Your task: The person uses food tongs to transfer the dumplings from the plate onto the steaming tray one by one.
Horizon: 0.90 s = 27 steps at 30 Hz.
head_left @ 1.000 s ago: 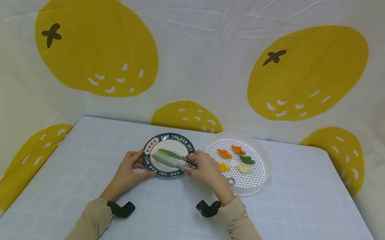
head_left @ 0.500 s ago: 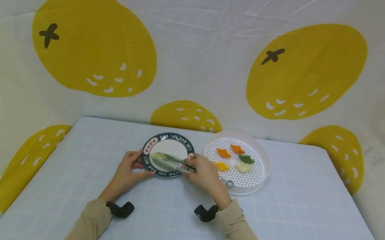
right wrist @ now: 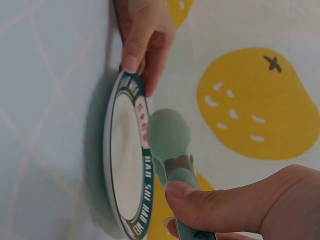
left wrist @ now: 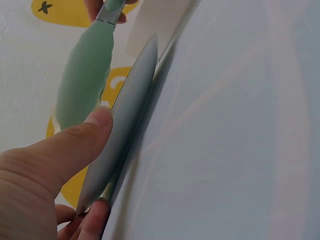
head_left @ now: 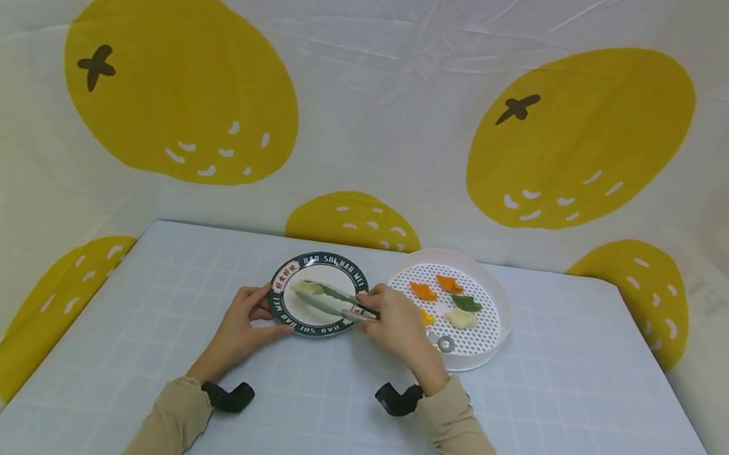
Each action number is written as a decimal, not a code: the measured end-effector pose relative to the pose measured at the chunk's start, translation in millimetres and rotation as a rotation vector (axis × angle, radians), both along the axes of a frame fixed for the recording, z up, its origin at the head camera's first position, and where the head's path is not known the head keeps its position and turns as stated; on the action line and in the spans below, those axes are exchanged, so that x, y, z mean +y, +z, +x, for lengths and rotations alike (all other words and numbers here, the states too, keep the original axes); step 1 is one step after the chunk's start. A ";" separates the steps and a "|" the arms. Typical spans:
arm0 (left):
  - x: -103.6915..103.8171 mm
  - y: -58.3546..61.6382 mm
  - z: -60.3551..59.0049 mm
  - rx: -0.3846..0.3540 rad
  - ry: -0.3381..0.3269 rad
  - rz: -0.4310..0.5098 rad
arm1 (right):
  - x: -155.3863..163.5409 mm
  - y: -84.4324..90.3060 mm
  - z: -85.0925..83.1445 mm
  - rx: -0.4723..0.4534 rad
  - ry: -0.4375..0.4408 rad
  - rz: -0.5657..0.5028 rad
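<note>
My left hand (head_left: 241, 329) grips the left rim of a white plate (head_left: 320, 326) with a dark green lettered border, thumb on top and fingers underneath. My right hand (head_left: 397, 327) holds green-tipped tongs (head_left: 331, 303) by their handles. In the head view the tong heads lie over the plate's middle, with a small pale yellow-green piece (head_left: 308, 287) at their far end; whether the tongs pinch it I cannot tell. From the right wrist, the rounded tong head (right wrist: 169, 132) shows beside the plate's face, and my thumb presses the handle.
Right of the plate stands a round white perforated tray (head_left: 487, 334). On it lie small dumpling-shaped pieces: orange ones (head_left: 423, 292), a green one (head_left: 467, 303), a pale one (head_left: 460, 319) and a yellow one (head_left: 426, 317) partly behind my right hand. A pale blue checked cloth (head_left: 303, 433) covers the table.
The tongs dipped slightly toward me over the plate, then shifted back up and a little right with my right hand. My left hand and the plate have stayed put.
</note>
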<state>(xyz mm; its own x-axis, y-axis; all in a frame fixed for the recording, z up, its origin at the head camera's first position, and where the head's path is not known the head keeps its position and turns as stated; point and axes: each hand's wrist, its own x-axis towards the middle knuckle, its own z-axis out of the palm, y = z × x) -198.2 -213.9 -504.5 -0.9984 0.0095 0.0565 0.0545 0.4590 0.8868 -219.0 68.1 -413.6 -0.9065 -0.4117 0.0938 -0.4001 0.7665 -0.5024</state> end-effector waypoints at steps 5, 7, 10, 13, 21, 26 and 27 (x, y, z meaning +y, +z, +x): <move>0.6 0.4 -0.2 -0.012 0.000 -0.007 | 14.3 13.6 3.7 0.019 -0.021 0.019; 0.6 0.3 0.1 -0.018 0.005 -0.013 | 21.8 18.5 5.8 0.039 -0.019 0.021; 0.9 0.0 0.3 -0.021 0.008 -0.014 | 33.9 25.4 9.4 0.067 -0.009 0.013; 1.5 -0.3 0.1 -0.021 0.007 -0.012 | 47.5 31.5 13.3 0.096 -0.014 0.029; 1.8 -1.5 -0.4 -0.013 0.006 -0.018 | 91.3 41.9 20.8 0.140 -0.047 0.077; 0.3 -2.5 -0.8 -0.009 0.000 -0.014 | 118.4 43.9 26.5 0.138 -0.083 0.095; 0.3 -2.2 -0.7 -0.011 0.001 -0.011 | 123.1 44.7 27.4 0.138 -0.087 0.101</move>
